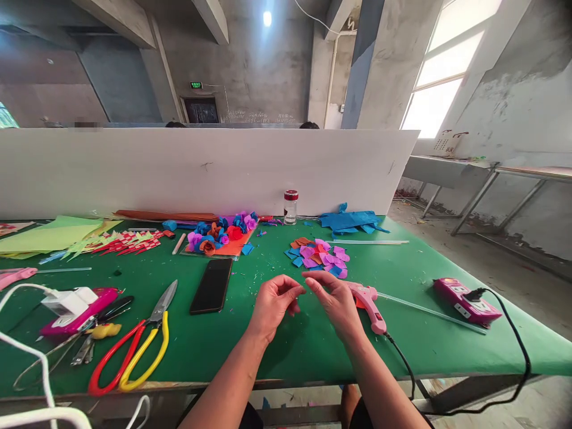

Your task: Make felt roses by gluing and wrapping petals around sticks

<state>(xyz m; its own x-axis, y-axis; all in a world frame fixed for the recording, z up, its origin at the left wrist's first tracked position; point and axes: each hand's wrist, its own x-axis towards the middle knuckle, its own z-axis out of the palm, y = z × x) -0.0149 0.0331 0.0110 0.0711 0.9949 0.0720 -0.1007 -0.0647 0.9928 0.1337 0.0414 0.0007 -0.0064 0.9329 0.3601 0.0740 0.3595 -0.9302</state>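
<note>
My left hand point(277, 304) is raised over the table's near middle, its thumb and forefinger pinched together. Whatever it holds, if anything, is too small to make out. Facing it, my right hand point(333, 301) has its thumb and forefinger tips drawn close, and I cannot make out anything between them. The fingertips of both hands almost meet. Just right of my right hand lies a pink glue gun point(370, 307) with a clear glue stick point(431, 313) near it. Behind my hands is a pile of pink, blue and orange paper petals point(319, 255).
Scissors point(154, 325) and a phone point(211, 286) lie left of my hands. Paper flowers point(223, 232), a jar point(290, 207) and blue crepe paper point(351, 221) sit along the white board point(201, 173). Power strips point(467, 302) with cords stand at both sides.
</note>
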